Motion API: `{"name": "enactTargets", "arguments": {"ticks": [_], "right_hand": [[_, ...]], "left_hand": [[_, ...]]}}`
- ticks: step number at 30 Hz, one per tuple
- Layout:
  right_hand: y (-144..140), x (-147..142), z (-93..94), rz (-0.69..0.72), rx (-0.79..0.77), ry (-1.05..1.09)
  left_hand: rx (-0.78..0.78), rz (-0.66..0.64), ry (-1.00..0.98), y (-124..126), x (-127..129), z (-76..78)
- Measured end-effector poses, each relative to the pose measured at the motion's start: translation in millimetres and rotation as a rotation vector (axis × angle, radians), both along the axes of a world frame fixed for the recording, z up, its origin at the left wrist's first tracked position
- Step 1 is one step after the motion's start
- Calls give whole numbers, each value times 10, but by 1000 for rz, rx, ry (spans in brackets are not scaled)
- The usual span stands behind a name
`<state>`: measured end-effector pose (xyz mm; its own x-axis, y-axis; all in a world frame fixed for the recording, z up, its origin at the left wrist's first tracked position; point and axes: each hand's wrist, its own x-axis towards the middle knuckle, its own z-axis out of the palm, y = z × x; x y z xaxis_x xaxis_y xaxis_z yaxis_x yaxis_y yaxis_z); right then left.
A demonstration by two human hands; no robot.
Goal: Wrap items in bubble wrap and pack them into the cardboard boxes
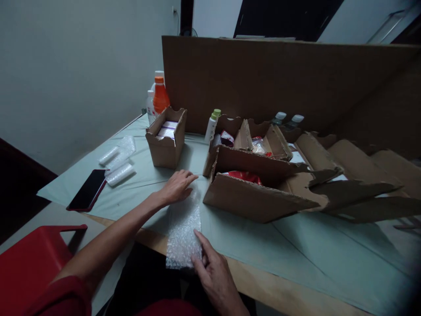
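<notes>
The left hand (176,186) lies palm down with its fingers spread flat on the far end of a strip of bubble wrap (183,230), pressing it onto the pale green cloth (296,254) that covers the table. It grips nothing; the hand is simply laid wide on the sheet. The right hand (215,272) is at the near end of the same strip, where the wrap hangs over the table's near edge; its thumb and fingertips rest on the strip's right border, loosely open, pinning rather than clasping it. The bubble wrap runs from far to near between the two hands, near the middle of the table's near edge.

Just right of the strip stands a large open cardboard box (259,197) with ragged flaps, something red (245,176) showing inside it. Behind it, farther away, is a second open box (250,138) with dividers and small packets in it, and a white bottle with a green cap (211,125) touching its left side. Two clear-capped bottles (289,119) stand at the far side, against a tall cardboard sheet (279,83).

To the far left of the hands is a small open carton (166,138) holding white packs, and behind it an orange bottle (160,96). Well to the left lie a few rolled pieces of bubble wrap (119,160) and, just beside them, a dark phone (88,189). A red plastic chair (33,259) sits at the near left, below the table's edge.
</notes>
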<state>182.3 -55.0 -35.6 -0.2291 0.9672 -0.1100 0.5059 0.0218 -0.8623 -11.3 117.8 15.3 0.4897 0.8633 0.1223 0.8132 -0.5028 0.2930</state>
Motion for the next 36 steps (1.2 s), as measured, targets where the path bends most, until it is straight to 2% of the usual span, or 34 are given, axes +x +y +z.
{"name": "enactTargets", "arguments": {"ticks": [3,4,7,9,11,14,17,20,22,25,27,31,36], "right_hand": [[51,55,35,30,-40,43],[61,66,39,26,-75,96],[88,77,33,-17,-239,304],[108,71,18,-47,-335,410],[119,67,4,-68,-368,465],[92,93,0,-63,-340,495],[21,179,11,-93,-270,499],[-18,277,21,-187,-67,390],[8,302,27,-152,163,230],[123,243,37,46,551,-46],[222,162,38,165,702,-232],[389,33,-5,293,710,-468],[481,27,-143,313,696,-515]], "left_hand": [[-37,-121,-173,-505,-210,-90],[-73,-176,-220,-713,-274,-100],[-136,-230,-260,-1295,-349,-116],[-119,-244,-238,-1550,-298,-172],[-59,-220,-238,-1667,-216,-288],[-24,-91,-317,-1647,-127,-491],[-116,111,-442,-1517,-106,-586],[-298,282,-518,-1365,-114,-550],[-376,351,-489,-1276,-111,-506],[-382,392,-362,-1175,-82,-471],[-359,385,-276,-1127,-50,-474],[-277,356,-159,-1087,-17,-521],[61,302,-205,-1223,-101,-575]]}}
